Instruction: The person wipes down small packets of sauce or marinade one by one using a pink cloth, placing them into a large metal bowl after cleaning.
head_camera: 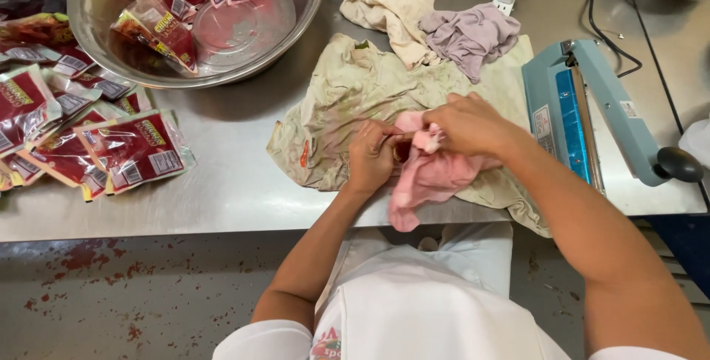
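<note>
White apron fabric (pixel 414 301) is being seen at the lower edge, nearest the camera, with both forearms reaching up from it to the steel table (pixel 222 190). A pink cloth (pixel 429 179) is being gripped between the 2 hands near the table's front edge, its lower end hanging just over that edge. The left hand (pixel 373 157) is being closed around a small dark item that is mostly hidden by the cloth; what it is cannot be told. The right hand (pixel 470 123) is being closed on a bunched fold of the pink cloth, touching the left fingers. Beneath both, a stained beige cloth (pixel 347 101) is lying spread on the table. A cream rag (pixel 392 1) and a mauve rag (pixel 470 35) are lying crumpled at its far edge. A blue impulse heat sealer (pixel 592 109) is standing just right of the cloths. Red sauce pouches (pixel 133 149) are being shown heaped at the left, with more inside a steel bowl (pixel 296 24) behind them.
</note>
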